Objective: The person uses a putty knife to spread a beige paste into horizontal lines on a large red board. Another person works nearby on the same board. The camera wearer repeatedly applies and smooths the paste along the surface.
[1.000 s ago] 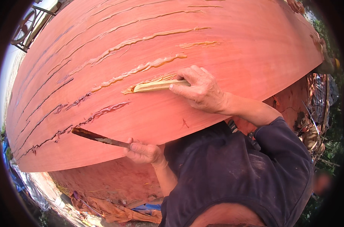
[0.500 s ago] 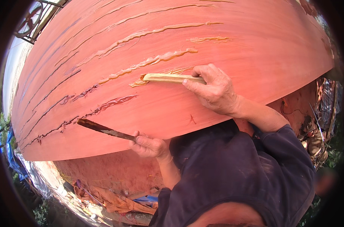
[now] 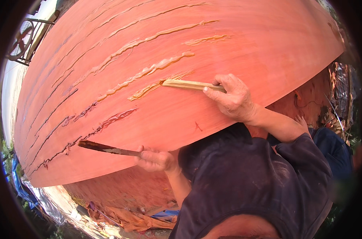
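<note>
My right hand (image 3: 233,98) grips a pale wooden stick (image 3: 193,85). Its far tip rests on a streak of yellowish-orange paste (image 3: 143,93) on a large curved salmon-red surface (image 3: 264,51), which looks like a boat hull. Lower and to the left, my left hand (image 3: 156,160) is closed round a dark-stained flat stick (image 3: 103,147). Its blackened end points left, over the hull near a dark red seam of paste (image 3: 117,116). Thicker ridges of paste, such as a raised orange one (image 3: 149,70), run in rows across the hull.
A round fan (image 3: 21,40) stands at the upper left. Crumpled orange cloth (image 3: 129,219) and blue sheeting (image 3: 21,187) lie below the hull's edge. On the right, dark blue clothing (image 3: 332,151) of what looks like another person shows beside my arm, near silvery wrapping (image 3: 342,89).
The pale stick's tip has moved right along the paste streak, uncovering more of it on the left. The view has shifted slightly, and dark blue clothing now shows at the right.
</note>
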`<state>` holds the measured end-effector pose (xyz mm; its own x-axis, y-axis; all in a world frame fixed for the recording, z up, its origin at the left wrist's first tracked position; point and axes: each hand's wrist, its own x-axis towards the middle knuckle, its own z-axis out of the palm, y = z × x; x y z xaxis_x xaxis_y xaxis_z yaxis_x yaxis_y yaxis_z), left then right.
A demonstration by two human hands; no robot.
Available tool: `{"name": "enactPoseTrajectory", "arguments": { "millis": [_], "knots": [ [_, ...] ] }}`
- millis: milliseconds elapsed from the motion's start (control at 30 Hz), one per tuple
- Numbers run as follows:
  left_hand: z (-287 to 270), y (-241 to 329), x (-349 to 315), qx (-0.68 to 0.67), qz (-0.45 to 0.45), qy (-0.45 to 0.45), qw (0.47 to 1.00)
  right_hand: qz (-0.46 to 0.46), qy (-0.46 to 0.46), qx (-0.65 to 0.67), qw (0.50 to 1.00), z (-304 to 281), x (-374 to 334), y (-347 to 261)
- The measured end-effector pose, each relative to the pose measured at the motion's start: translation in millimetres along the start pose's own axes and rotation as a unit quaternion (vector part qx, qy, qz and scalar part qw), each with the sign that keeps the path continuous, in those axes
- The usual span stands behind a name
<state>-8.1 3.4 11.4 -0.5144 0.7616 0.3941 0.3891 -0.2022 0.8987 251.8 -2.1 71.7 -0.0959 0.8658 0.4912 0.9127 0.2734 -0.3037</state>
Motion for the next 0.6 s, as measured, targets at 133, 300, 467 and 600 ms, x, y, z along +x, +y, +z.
{"name": "enactPoseTrajectory", "arguments": {
  "millis": [133, 300, 467, 600],
  "knots": [
    [0, 0, 1, -0.008, 0.005, -0.007, 1.0, 0.021, 0.016, 0.001, 1.0, -5, -11, 0],
    [-1, 4, 0, 0.001, -0.008, -0.013, 1.0, 0.022, -0.009, -0.002, 1.0, -10, -22, 5],
    [-1, 2, 2, 0.016, 0.007, -0.01, 1.0, 0.042, 0.022, -0.044, 0.998, -21, -35, 17],
    [-2, 0, 0, 0.004, -0.026, -0.006, 1.0, 0.048, 0.0, -0.026, 0.998, -25, -43, 18]
  ]
}}
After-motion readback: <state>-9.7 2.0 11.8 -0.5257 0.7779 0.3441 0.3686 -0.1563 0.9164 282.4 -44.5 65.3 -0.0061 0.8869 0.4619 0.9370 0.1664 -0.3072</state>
